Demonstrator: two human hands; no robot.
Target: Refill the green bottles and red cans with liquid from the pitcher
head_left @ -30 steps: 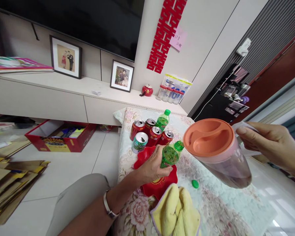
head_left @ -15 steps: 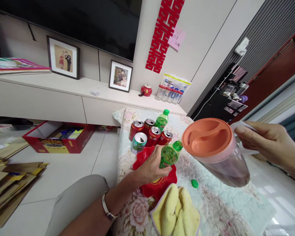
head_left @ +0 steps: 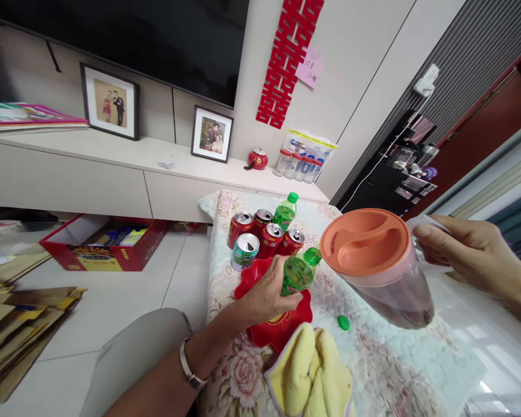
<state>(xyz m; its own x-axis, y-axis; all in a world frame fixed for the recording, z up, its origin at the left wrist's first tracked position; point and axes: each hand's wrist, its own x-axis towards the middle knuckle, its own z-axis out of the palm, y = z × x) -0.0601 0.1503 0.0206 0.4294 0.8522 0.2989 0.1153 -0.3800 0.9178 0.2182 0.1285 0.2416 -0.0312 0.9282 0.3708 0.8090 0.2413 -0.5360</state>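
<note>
My left hand (head_left: pixel 267 295) is wrapped round a green plastic bottle (head_left: pixel 298 273), uncapped and tilted a little to the right over a red scalloped tray (head_left: pixel 301 315). In my right hand (head_left: pixel 477 249) is the handle of a clear pitcher (head_left: pixel 399 295) with an orange lid (head_left: pixel 367 240). The pitcher leans left, its lid edge close beside the bottle mouth, and dark liquid lies inside. I cannot make out a stream between them. A green cap (head_left: pixel 344 322) lies on the flowered tablecloth (head_left: pixel 247 370), near a folded yellow cloth (head_left: pixel 312 370).
Several opened drink cans (head_left: pixel 270 240) and another capped green bottle (head_left: pixel 285 211) stand behind the tray. A red carton (head_left: pixel 108 255) and flattened cardboard (head_left: pixel 21 336) lie on the floor at left. Picture frames and small jars line the white cabinet (head_left: pixel 191 194).
The pitcher has shifted slightly to the left and its body has swung up a little. The bottle in my left hand has barely moved.
</note>
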